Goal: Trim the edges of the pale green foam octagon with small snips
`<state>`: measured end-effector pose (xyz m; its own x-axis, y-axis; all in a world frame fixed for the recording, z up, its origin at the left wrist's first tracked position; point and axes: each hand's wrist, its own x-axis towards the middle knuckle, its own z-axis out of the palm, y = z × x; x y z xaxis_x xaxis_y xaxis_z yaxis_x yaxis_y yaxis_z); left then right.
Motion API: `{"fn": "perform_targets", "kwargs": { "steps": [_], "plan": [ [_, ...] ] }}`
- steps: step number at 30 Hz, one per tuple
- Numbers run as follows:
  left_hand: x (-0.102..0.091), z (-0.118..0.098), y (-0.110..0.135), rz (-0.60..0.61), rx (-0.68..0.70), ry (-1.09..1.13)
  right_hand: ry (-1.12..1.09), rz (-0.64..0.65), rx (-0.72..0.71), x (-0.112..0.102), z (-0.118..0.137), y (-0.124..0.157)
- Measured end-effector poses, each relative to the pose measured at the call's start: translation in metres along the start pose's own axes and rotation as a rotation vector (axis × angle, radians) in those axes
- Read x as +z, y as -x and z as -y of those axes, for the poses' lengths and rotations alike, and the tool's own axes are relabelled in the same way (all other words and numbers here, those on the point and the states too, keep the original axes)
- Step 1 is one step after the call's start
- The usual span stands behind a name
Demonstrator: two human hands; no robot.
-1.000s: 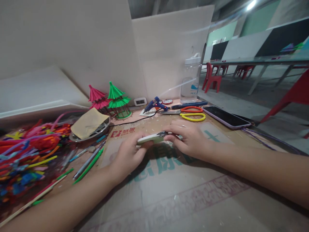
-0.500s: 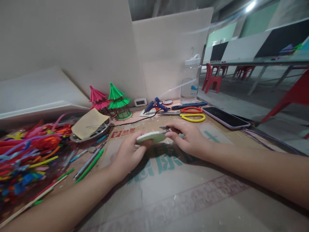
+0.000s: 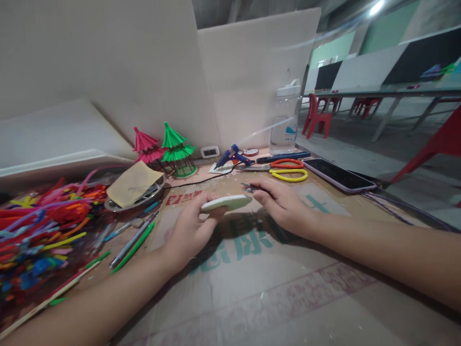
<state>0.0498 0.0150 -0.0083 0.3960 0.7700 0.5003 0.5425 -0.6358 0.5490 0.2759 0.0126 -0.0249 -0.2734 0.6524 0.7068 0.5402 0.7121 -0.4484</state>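
In my left hand (image 3: 192, 223) is a flat, pale green-white disc (image 3: 230, 203), gripped at its left edge between thumb and fingers and tilted slightly. My right hand (image 3: 279, 202) pinches a small dark metallic piece (image 3: 248, 188) between thumb and forefinger; its exact kind is too small to make out. A narrow gap separates this piece from the disc's right end. Both hands are above a printed cardboard sheet (image 3: 288, 293). Behind them lie scissors (image 3: 288, 170) with red and yellow handles and a blue glue gun (image 3: 233, 156).
Colourful pipe cleaners (image 3: 43, 226) heap up at the left, near pens (image 3: 135, 245) and a metal tray (image 3: 139, 204). Pink (image 3: 144, 144) and green (image 3: 176, 149) roofed models stand behind. A water bottle (image 3: 285, 120) and a phone (image 3: 338, 174) occupy the right side.
My right hand has drawn the small metallic piece slightly away from the disc's edge, where the two met before. The disc is tilted a little differently, still in my left hand.
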Motion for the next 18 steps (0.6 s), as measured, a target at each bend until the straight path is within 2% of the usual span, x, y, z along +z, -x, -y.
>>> {"fn": "perform_targets", "kwargs": {
  "steps": [8,18],
  "plan": [
    [0.002,0.014,0.005,0.034,0.123,-0.057,0.201,0.055,-0.273,-0.003,0.010,0.001],
    [0.002,0.011,0.004,0.055,0.120,-0.059,0.224,0.059,-0.286,-0.001,0.008,0.001]
  ]
}}
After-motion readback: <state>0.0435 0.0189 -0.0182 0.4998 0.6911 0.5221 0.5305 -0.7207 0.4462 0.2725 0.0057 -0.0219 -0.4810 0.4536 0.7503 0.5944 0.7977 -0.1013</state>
